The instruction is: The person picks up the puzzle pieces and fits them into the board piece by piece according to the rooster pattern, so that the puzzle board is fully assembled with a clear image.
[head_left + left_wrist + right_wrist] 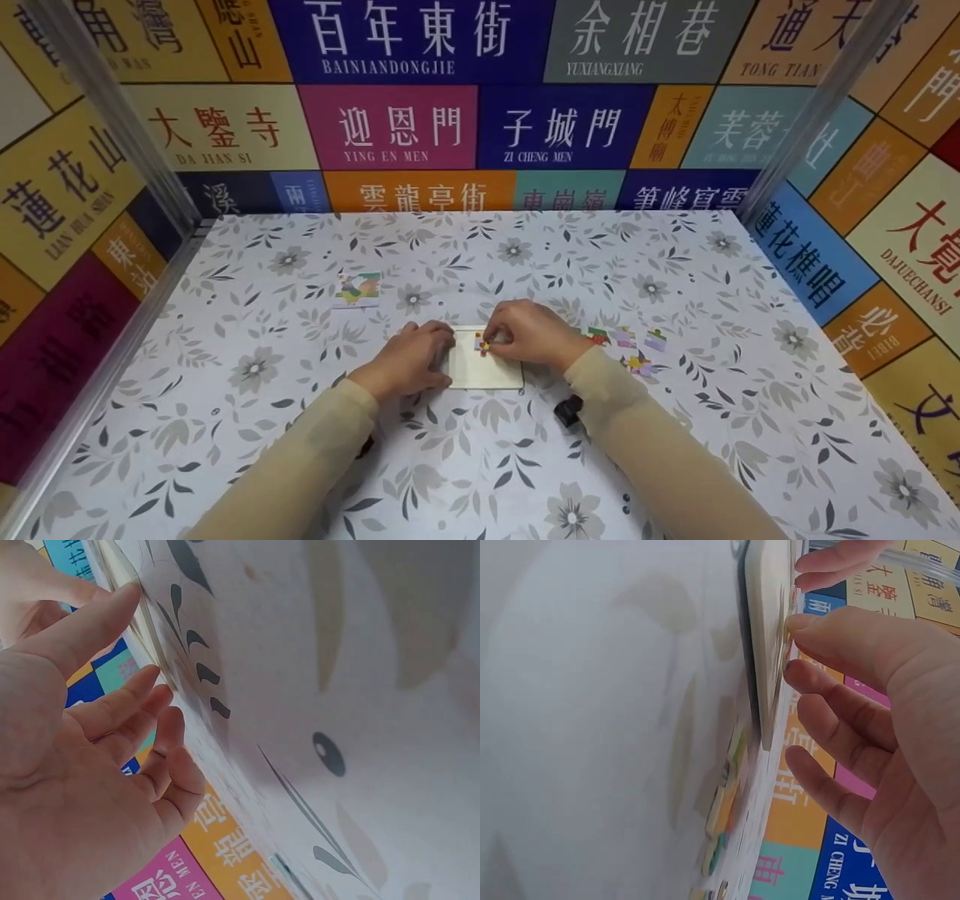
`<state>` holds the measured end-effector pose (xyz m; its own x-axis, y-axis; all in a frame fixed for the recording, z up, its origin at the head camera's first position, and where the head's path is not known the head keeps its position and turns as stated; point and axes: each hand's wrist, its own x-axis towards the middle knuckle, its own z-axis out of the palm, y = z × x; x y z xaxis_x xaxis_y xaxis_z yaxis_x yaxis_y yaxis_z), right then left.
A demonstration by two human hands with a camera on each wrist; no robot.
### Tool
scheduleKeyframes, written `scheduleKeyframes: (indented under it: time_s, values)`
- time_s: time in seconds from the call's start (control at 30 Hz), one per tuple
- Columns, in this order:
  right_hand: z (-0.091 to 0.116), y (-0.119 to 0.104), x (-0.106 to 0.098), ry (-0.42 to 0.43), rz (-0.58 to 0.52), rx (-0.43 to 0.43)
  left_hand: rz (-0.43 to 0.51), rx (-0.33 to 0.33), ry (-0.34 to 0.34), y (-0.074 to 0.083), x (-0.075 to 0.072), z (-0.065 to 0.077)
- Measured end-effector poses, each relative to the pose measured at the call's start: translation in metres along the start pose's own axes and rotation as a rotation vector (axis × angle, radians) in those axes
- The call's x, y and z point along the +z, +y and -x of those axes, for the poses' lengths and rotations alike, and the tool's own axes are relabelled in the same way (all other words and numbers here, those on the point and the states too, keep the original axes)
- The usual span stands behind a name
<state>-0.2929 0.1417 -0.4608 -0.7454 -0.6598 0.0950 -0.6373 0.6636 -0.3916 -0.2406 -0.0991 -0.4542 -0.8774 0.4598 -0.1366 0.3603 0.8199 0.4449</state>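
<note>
A pale, shallow rectangular puzzle board (487, 375) lies on the patterned tabletop in the head view. My left hand (407, 361) rests along its left edge, thumb at the near corner and fingertips further up; the left wrist view shows the thumb (120, 607) against the rim and the other fingers loosely bent. Over the upper part of the board, my right hand (536, 334) pinches a small colourful jigsaw piece (481, 343) between thumb and forefinger. In the right wrist view the fingertips are right at the board's surface (767, 652), mostly hiding the piece.
Several loose jigsaw pieces (655, 340) lie right of the board, partly behind the right wrist. At the upper left is a small square of colourful puzzle picture (358, 290). Panels with large lettering (405, 124) stand behind the table and at both sides.
</note>
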Motion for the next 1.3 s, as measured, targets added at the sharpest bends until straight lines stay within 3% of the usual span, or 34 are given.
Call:
scheduleKeyframes:
  time_s: [0.27, 0.53, 0.8, 1.03, 1.3]
  values:
    - [-0.007, -0.004, 0.002, -0.028, -0.013, 0.025, -0.016, -0.017, -0.010, 0.002, 0.000, -0.001]
    - [-0.013, -0.006, 0.002, -0.027, -0.063, -0.003, -0.058, -0.015, -0.004, 0.003, -0.001, -0.001]
    - [-0.016, -0.001, 0.005, -0.026, -0.082, 0.048, -0.041, 0.023, 0.014, 0.003, -0.001, 0.001]
    - [-0.020, -0.001, 0.006, -0.008, -0.071, 0.050, -0.058, 0.003, -0.008, 0.005, -0.002, -0.001]
    - [-0.024, -0.007, 0.008, 0.017, -0.068, 0.054, -0.022, 0.027, -0.001, 0.004, -0.004, -0.001]
